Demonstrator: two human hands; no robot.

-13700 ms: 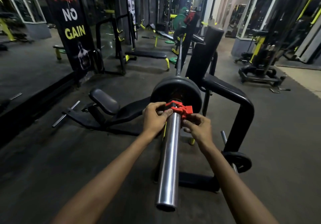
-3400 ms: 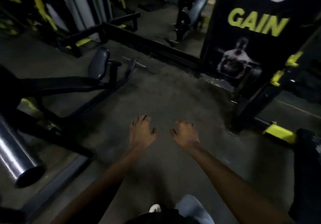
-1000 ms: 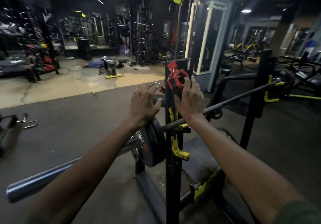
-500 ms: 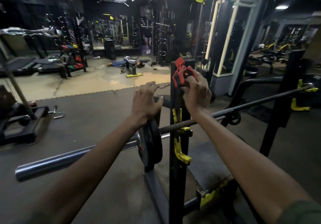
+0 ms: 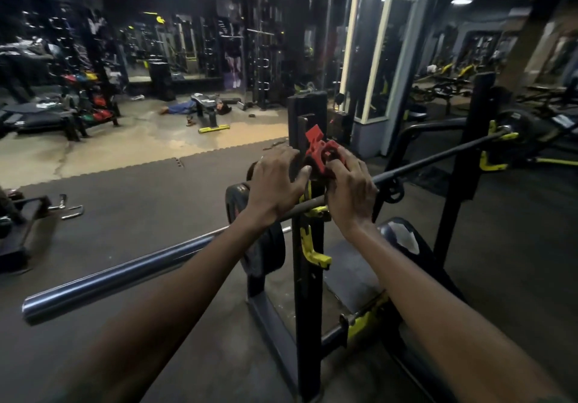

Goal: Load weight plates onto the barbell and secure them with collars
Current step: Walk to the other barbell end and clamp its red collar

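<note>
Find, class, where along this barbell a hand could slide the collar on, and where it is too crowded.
Free: the bare chrome sleeve, from its open end to the weight plate. Crowded: around the rack upright, where the left hand, right hand, red collar and yellow hooks cluster.

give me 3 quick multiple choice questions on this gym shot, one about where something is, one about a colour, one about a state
1. Where is the collar?
A. at the top of the rack post, at the hands
B. on the floor
C. at the sleeve's free end

2. What colour is it?
A. yellow
B. red
C. blue

3. What is outboard of the plate on the barbell sleeve?
A. a collar
B. a second plate
C. nothing, bare metal

Answers: 1 A, the right hand grips it by the rack post, the left hand alongside. 2 B, plainly red. 3 C, the sleeve shows bare from the plate to its end.
</note>
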